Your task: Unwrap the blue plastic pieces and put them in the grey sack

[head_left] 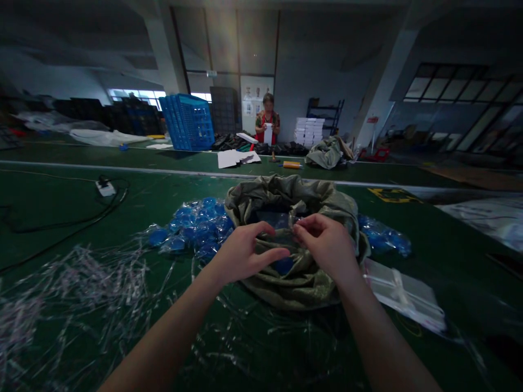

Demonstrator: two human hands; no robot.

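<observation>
A green woven sack (pixel 281 294) with its rim rolled down stands on the green table, a blue item showing inside it. Over the left part of its opening is my left hand (pixel 243 253), thumb and fingers apart with nothing between them. My right hand (pixel 327 242) is above the right part of the opening, thumb and fingertips pinched on something small and clear that I cannot make out. Blue items in clear wrapping (pixel 196 223) lie left of the sack, and more wrapped blue items (pixel 384 237) lie to its right.
Thin clear strips (pixel 102 283) are strewn at the left. A clear-wrapped flat bundle (pixel 404 294) lies at the right. Farther back are a power strip (pixel 105 188), a blue crate (pixel 188 122), another sack (pixel 329 152) and a person (pixel 268 122) behind the far table.
</observation>
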